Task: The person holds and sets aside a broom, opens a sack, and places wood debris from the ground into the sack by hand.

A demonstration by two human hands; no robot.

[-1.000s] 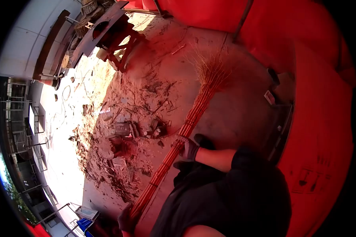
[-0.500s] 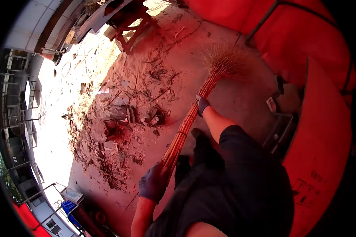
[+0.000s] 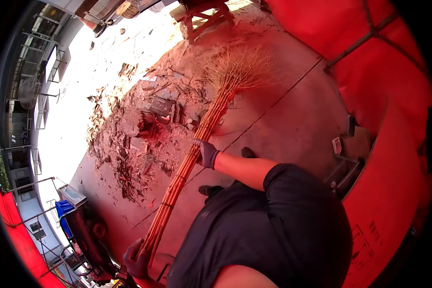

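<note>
Dark-gloved right hand (image 3: 207, 154) now wraps the long brown bundled-twig broom (image 3: 179, 183) farther from its bristles (image 3: 235, 72)!
Dark-gloved left hand (image 3: 137, 263) clasps the butt end, partly shadowed.

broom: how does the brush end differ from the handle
The brush end fans out wide, while the handle is a narrow, tight bundle.
The brush end shows fine, wispy twigs; the handle shows thicker, straighter sticks with dark bands around them.
The handle is gripped by the left hand and right hand; neither holds the brush end.
Both look made of sticks or twigs.
</note>
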